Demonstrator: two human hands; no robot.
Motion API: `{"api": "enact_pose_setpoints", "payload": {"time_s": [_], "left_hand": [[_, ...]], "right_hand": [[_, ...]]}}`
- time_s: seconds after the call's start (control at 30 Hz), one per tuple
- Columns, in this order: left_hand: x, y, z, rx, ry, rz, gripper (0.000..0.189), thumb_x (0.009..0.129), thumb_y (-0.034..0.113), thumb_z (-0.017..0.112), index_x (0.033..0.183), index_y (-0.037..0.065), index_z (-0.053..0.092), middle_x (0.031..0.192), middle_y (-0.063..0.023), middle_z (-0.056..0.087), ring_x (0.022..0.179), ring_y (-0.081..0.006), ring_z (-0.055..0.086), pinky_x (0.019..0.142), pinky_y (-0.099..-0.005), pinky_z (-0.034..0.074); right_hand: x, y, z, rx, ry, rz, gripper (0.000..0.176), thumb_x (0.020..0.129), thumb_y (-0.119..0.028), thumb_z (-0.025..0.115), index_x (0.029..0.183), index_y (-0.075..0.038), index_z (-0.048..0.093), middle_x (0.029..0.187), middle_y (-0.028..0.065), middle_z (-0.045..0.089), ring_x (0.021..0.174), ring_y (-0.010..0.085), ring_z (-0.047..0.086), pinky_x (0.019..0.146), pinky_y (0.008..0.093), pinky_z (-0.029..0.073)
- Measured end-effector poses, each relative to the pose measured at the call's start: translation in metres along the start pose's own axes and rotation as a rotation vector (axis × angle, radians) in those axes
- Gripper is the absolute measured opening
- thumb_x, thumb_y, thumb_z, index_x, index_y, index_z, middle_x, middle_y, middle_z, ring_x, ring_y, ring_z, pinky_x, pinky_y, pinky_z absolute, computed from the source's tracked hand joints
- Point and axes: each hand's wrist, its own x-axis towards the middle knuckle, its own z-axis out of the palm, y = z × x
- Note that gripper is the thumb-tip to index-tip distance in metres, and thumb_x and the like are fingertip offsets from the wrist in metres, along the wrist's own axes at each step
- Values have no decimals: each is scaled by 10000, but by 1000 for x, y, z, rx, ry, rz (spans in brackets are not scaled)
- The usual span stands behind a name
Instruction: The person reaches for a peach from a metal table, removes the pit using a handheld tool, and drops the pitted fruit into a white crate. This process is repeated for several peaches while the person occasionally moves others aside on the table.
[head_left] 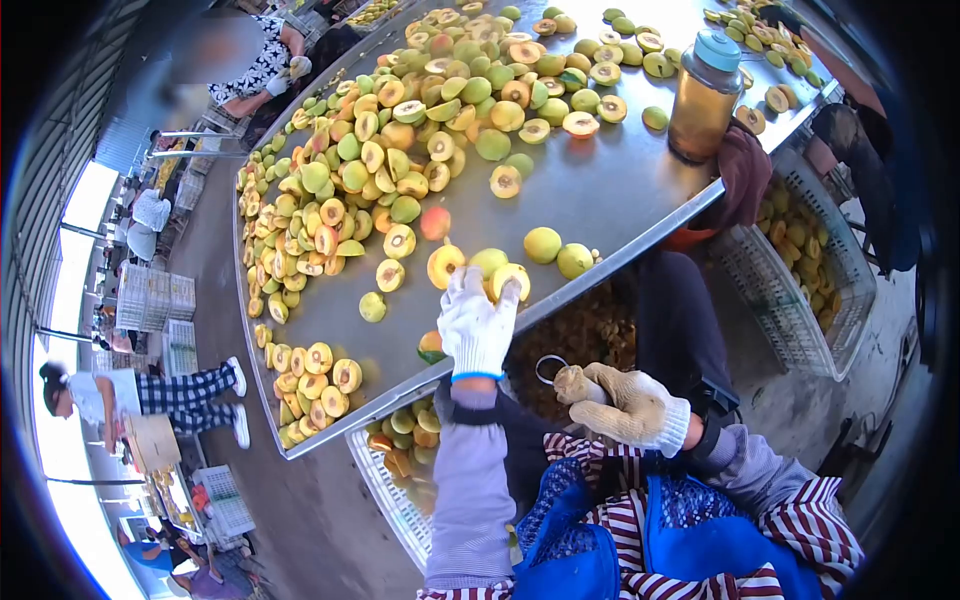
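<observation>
My left hand [476, 325], in a white knit glove with a blue cuff, reaches over the metal table's near edge. Its fingers close around cut peach halves: one half [508, 280] lies under the thumb, another [445, 264] at the fingertips, and a greenish peach [488, 262] sits between them. Closer to my body, my right hand [635, 408], in a soiled beige glove, grips a tool with a thin metal ring [548, 369] at its end; the glove hides most of its handle. Two yellow-green peaches [558, 252] rest right of my left hand.
A large heap of halved peaches [400, 150] covers the metal table [590, 205]. A bottle with a blue lid [705, 100] stands near its right edge. Crates of fruit sit below, at right [790, 290] and under the table [385, 480]. Other people work around; one carries a box [150, 442].
</observation>
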Motion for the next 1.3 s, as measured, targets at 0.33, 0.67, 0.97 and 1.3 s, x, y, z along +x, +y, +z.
{"api": "enact_pose_setpoints", "payload": {"time_s": [0.33,0.67,0.97,1.3], "left_hand": [[18,15,14,-339,-333,-167,448,795,292,747,1118,41,565,1054,-151,669,965,-262,667,870,-391,516],[-51,51,-48,-1351,-282,-248,580,1031,452,424,1275,-63,534,1267,-159,565,1106,-223,581,967,-353,472],[-75,80,-70,-1379,-160,-295,688,1001,572,387,1233,-56,547,1124,-178,617,1013,-240,608,909,-366,495],[-70,95,-93,-1487,-309,-278,593,1026,439,418,1359,-50,467,1245,-203,583,1070,-253,616,913,-362,509]], "right_hand": [[7,11,-14,19,2,-61,376,927,-380,628,1170,-99,570,714,77,613,645,198,633,628,324,490],[0,-15,-16,-189,123,-131,325,909,-410,635,940,-93,568,659,119,609,615,316,642,565,379,488],[-14,-21,-12,-157,83,-130,351,913,-442,631,1008,-105,604,653,68,659,593,255,671,558,347,521],[-21,-23,-11,420,-214,-18,423,968,-315,608,1300,-60,548,733,-23,602,597,46,549,534,221,449]]}}
